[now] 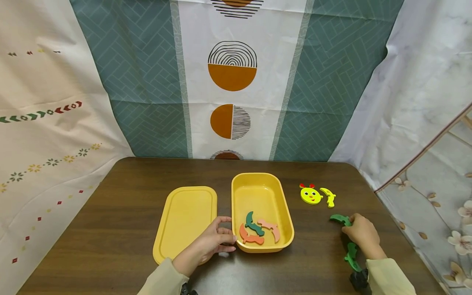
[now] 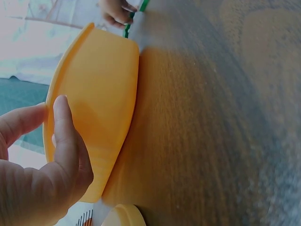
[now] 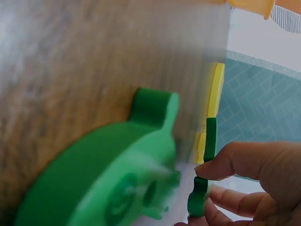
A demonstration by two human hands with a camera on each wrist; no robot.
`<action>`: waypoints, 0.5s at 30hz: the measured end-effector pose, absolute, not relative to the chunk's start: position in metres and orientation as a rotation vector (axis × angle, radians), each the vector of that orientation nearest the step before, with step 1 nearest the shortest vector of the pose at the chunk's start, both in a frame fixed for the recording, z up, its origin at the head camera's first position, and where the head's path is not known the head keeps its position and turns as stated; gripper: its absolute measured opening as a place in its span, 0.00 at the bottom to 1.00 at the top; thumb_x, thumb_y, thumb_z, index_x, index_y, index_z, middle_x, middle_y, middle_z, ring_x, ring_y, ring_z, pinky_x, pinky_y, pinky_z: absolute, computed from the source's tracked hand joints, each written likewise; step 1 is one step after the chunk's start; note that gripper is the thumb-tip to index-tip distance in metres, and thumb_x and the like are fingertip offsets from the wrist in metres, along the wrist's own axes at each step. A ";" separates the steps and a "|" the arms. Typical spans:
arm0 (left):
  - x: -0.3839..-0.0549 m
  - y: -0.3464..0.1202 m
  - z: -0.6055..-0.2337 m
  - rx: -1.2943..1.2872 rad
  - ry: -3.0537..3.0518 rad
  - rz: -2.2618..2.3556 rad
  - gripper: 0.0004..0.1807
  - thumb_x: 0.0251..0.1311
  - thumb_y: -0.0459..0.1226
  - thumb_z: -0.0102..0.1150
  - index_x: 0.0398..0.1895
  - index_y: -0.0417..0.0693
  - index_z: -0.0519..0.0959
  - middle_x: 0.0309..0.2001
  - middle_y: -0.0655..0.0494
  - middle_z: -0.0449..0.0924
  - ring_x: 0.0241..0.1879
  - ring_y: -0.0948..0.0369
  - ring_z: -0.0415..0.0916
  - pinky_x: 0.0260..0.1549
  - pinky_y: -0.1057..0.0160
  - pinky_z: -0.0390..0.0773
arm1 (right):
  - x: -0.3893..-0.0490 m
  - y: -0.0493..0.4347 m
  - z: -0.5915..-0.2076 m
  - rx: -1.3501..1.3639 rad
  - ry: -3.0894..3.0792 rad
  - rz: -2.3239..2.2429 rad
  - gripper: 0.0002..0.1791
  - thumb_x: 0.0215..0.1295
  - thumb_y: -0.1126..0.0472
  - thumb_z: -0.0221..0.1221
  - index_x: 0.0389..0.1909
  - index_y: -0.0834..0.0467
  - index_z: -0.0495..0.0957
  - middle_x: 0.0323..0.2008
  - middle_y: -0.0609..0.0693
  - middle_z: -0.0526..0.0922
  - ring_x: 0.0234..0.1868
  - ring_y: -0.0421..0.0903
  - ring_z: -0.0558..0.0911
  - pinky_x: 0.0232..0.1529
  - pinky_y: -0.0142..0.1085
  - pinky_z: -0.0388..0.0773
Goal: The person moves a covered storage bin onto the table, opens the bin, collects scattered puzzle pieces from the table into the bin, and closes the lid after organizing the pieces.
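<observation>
A yellow box [image 1: 257, 186] holds three curved pieces: a dark green one [image 1: 254, 225], an orange one [image 1: 250, 237] and a pink one [image 1: 272, 228]. At its near left corner my left hand [image 1: 215, 237] holds the rim between thumb and fingers; the left wrist view shows the box's outer wall [image 2: 99, 89]. My right hand [image 1: 363, 233] pinches a green curved piece [image 1: 340, 219] on edge between thumb and fingers, as the right wrist view shows. Nearer to the wrist lies a second green piece [image 1: 352, 256], large in the right wrist view.
Left of the box lies a flat yellow lid [image 1: 186, 223]. Right of the box are a yellow smiling face piece with red feelers [image 1: 311, 195] and a yellow curved piece [image 1: 329, 197]. A patterned curtain [image 1: 236, 94] hangs behind the brown table [image 1: 121, 229].
</observation>
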State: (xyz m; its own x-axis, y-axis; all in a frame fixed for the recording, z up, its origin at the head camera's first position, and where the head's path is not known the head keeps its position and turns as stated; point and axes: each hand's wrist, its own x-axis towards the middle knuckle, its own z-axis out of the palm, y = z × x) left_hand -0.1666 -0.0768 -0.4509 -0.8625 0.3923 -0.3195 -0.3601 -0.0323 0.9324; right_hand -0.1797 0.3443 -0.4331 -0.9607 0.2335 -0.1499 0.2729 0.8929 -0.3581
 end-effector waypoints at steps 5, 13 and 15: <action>-0.166 -0.077 -0.452 0.040 1.737 1.950 0.35 0.54 0.28 0.58 0.62 0.40 0.52 0.36 0.50 0.71 0.31 0.61 0.74 0.33 0.62 0.82 | -0.179 0.340 -0.428 0.372 2.992 -0.596 0.25 0.51 0.57 0.60 0.44 0.72 0.69 0.40 0.71 0.76 0.30 0.55 0.76 0.24 0.43 0.72; -0.166 -0.078 -0.453 0.035 1.727 1.952 0.35 0.54 0.29 0.58 0.62 0.40 0.52 0.37 0.50 0.71 0.31 0.60 0.74 0.33 0.62 0.82 | -0.177 0.328 -0.418 0.321 3.016 -0.629 0.26 0.52 0.58 0.60 0.45 0.72 0.69 0.39 0.70 0.77 0.30 0.54 0.76 0.25 0.43 0.72; -0.167 -0.077 -0.453 0.037 1.729 1.953 0.35 0.54 0.29 0.58 0.62 0.40 0.52 0.36 0.50 0.71 0.31 0.61 0.74 0.33 0.62 0.82 | -0.176 0.324 -0.415 0.313 3.011 -0.640 0.26 0.52 0.58 0.60 0.46 0.73 0.68 0.38 0.68 0.77 0.29 0.53 0.76 0.25 0.43 0.72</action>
State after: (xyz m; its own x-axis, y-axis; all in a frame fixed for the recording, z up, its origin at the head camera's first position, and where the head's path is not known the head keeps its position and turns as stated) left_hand -0.1667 -0.0775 -0.4534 -0.8607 0.3980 -0.3175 -0.3634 -0.0434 0.9306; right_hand -0.1758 0.3244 -0.4151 -0.9784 0.1870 -0.0881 0.2067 0.8940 -0.3977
